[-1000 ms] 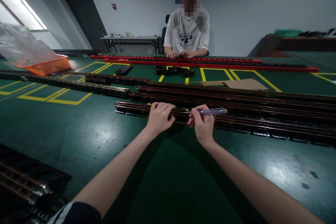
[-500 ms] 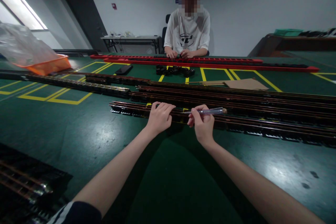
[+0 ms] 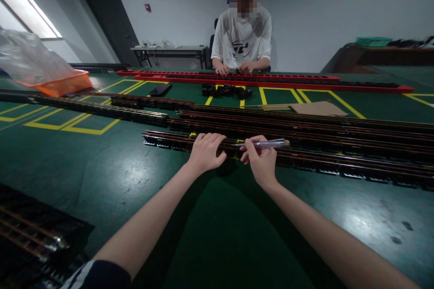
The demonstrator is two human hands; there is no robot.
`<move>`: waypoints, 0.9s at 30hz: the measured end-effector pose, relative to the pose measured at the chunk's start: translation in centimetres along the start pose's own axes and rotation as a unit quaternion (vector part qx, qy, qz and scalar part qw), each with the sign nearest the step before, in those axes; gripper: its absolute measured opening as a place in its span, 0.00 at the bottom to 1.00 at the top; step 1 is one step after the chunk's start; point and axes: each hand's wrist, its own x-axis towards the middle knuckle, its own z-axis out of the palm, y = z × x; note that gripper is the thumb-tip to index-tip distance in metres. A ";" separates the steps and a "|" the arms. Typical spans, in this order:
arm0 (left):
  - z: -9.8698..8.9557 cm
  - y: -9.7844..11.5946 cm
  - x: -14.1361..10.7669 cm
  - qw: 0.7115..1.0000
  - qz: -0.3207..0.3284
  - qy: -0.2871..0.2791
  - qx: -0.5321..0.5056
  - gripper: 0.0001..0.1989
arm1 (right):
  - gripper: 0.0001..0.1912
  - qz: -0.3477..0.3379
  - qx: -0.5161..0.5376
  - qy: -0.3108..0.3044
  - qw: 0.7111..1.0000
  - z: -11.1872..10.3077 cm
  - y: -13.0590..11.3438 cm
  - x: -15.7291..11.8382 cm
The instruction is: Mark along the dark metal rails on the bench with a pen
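"What's leftmost?"
"The basket (image 3: pixel 66 85), beyond the left end of the rail (image 3: pixel 166 140) on the counter (image 3: pixel 129 180)."
"Left hand (image 3: pixel 206 151)?"
"Across the rail, fingers and thumb clasping it."
"Right hand (image 3: pixel 262 160)?"
"At the rail, fingers pinching a screwdriver (image 3: pixel 273 143), tip leftward."
"Farther right?"
"Cardboard (image 3: pixel 318 108), behind the rail."

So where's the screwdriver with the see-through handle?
In the head view, the screwdriver is just right of centre, held in the right hand. It points toward the left hand, which rests on a dark rail.
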 end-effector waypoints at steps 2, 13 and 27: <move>0.0 0.0 0.0 1.000 0.000 -0.003 0.010 0.20 | 0.10 0.006 -0.005 -0.001 1.000 0.0 -0.1 0.0; 0.9 -0.1 0.0 0.998 -0.002 0.023 0.051 0.26 | 0.12 0.009 -0.002 -0.004 1.000 0.0 0.0 0.1; 0.8 0.4 0.0 0.998 -0.022 0.030 0.050 0.22 | 0.12 0.005 -0.007 -0.008 1.000 0.0 -0.1 0.0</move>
